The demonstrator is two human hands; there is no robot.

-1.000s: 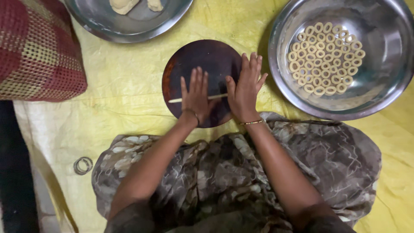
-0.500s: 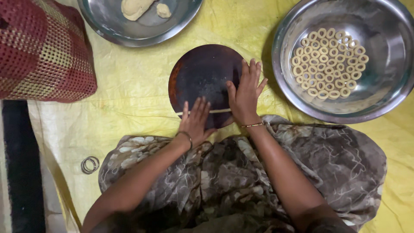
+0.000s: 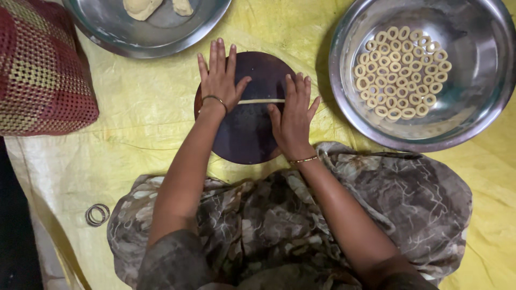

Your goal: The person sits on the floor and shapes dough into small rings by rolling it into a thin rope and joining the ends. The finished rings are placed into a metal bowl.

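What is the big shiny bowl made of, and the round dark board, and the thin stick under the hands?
The bowl looks like polished steel: silvery, with reflections. The round board is dark brown and matte, probably wood or stone. The thin strip looks like soft pale dough, the same colour as the rings in the bowl.

Left hand (image 3: pixel 219 78) and right hand (image 3: pixel 293 115) flat, fingers extended forward

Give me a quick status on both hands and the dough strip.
Left hand and right hand flat, open, on thin dough strip across dark round board. Nothing blocking.
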